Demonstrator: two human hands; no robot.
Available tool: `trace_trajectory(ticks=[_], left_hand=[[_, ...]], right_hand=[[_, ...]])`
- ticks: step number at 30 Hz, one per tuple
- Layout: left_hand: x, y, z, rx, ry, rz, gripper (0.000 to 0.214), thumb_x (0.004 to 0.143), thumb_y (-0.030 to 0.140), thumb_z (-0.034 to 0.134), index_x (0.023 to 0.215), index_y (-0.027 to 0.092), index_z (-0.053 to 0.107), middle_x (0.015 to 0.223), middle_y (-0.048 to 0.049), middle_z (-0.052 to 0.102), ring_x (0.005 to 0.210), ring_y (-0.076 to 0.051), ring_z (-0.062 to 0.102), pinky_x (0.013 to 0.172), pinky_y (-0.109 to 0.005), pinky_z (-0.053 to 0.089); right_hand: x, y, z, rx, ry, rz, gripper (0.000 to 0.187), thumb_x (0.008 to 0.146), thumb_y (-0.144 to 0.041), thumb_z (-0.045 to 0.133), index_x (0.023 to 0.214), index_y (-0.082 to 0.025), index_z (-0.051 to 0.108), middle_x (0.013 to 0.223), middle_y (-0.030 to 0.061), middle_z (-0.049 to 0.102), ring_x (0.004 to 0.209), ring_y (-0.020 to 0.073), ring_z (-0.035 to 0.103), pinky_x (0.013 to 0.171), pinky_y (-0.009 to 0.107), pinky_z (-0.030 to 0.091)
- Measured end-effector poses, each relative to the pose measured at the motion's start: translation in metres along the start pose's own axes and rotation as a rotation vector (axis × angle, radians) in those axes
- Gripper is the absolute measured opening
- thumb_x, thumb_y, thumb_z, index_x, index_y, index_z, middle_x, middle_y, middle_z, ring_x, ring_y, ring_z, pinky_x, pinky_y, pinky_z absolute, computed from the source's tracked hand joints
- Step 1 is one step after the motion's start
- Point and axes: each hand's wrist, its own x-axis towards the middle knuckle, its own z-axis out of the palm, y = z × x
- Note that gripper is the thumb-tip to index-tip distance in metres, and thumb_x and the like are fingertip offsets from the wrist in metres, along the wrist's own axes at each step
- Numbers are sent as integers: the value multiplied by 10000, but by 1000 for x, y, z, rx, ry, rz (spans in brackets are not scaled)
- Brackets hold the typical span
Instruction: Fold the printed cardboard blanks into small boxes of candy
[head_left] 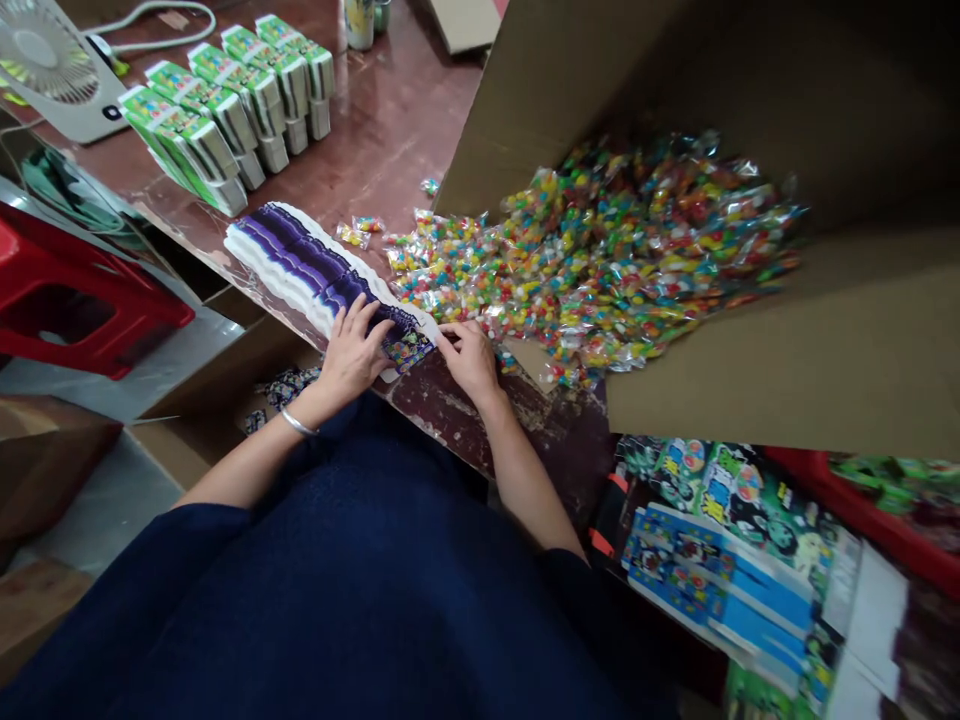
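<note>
A fanned stack of flat purple and white cartons (307,265) lies on the dark red table (390,120) near its front edge. My left hand (352,350) rests on the near end of that stack, fingers spread flat over the top carton. My right hand (469,355) touches the same end from the right, its fingers curled and pinching at the carton's edge. Just beyond my right hand spreads a heap of small clear bags of coloured candy (592,260), spilling out of a big tipped cardboard box (862,340).
Rows of assembled green and white boxes (225,100) stand at the back left beside a white fan (52,65). A red stool (67,290) and open brown cartons sit on the floor left. Blue and green flat cartons (720,570) lie lower right.
</note>
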Motion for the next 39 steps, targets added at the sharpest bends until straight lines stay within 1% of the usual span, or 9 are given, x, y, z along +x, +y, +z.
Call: trace_trajectory(ticks=[6, 9, 13, 19, 23, 27, 31, 36, 39], left_hand=[[-6, 13, -20, -122, 41, -1, 418, 863, 190, 816, 1252, 206, 666, 1505, -183, 615, 1534, -411, 447, 1279, -686, 290], [0, 28, -43, -406, 5, -44, 213, 926, 296, 777, 1094, 198, 690, 1220, -118, 761, 1229, -303, 687, 1153, -561, 483], [13, 43, -63, -976, -340, -217, 253, 916, 406, 766, 912, 178, 659, 850, -26, 732, 770, -166, 690, 746, -309, 568], [14, 56, -57, -1690, -820, -292, 502, 770, 600, 884, 964, 181, 687, 1060, -128, 784, 965, -243, 765, 907, -400, 598], [8, 59, -47, -1806, -782, -376, 509, 740, 449, 957, 1085, 177, 700, 1174, -152, 784, 1024, -246, 780, 979, -412, 589], [7, 56, -42, -1826, -694, -409, 608, 730, 417, 969, 1228, 174, 719, 1205, -150, 780, 1039, -227, 769, 980, -366, 580], [8, 55, -41, -1780, -670, -425, 589, 710, 448, 973, 1184, 156, 779, 1069, -104, 802, 909, -164, 735, 853, -269, 556], [7, 65, -39, -1655, -717, -431, 528, 695, 369, 974, 1135, 139, 793, 932, -59, 782, 816, -144, 683, 766, -256, 522], [3, 75, -32, -1616, -608, -461, 362, 787, 400, 898, 993, 125, 782, 861, -52, 751, 748, -130, 652, 742, -273, 519]], right_hand=[[-15, -8, -18, 429, 89, 47, 236, 886, -453, 722, 867, -224, 669, 766, -13, 681, 556, 118, 601, 551, 254, 512], [-24, -22, -39, 648, 14, 52, 295, 855, -495, 778, 860, -230, 648, 608, -56, 629, 518, 118, 610, 484, 223, 495], [-36, -43, -64, 708, -18, -28, 283, 847, -465, 823, 856, -228, 669, 624, -47, 664, 537, 115, 638, 521, 232, 562], [-49, -53, -69, 711, -2, -83, 238, 876, -431, 822, 873, -233, 689, 681, -37, 685, 567, 116, 662, 565, 243, 601], [-53, -53, -71, 620, 32, -111, 243, 911, -478, 777, 915, -244, 712, 815, -5, 710, 643, 133, 679, 607, 274, 614], [-62, -59, -76, 340, 154, -243, 291, 964, -466, 714, 1189, -287, 763, 930, 25, 687, 774, 165, 658, 722, 323, 600], [-73, -59, -71, 319, -84, -266, 401, 977, -453, 699, 1337, -277, 696, 659, -64, 561, 614, 137, 564, 690, 296, 539], [-77, -47, -70, 444, -215, -146, 280, 898, -476, 786, 934, -234, 648, 607, -83, 566, 523, 103, 529, 548, 241, 425], [-78, -43, -69, 494, -58, -85, 312, 862, -472, 822, 905, -244, 615, 650, -64, 610, 545, 116, 580, 520, 228, 437]])
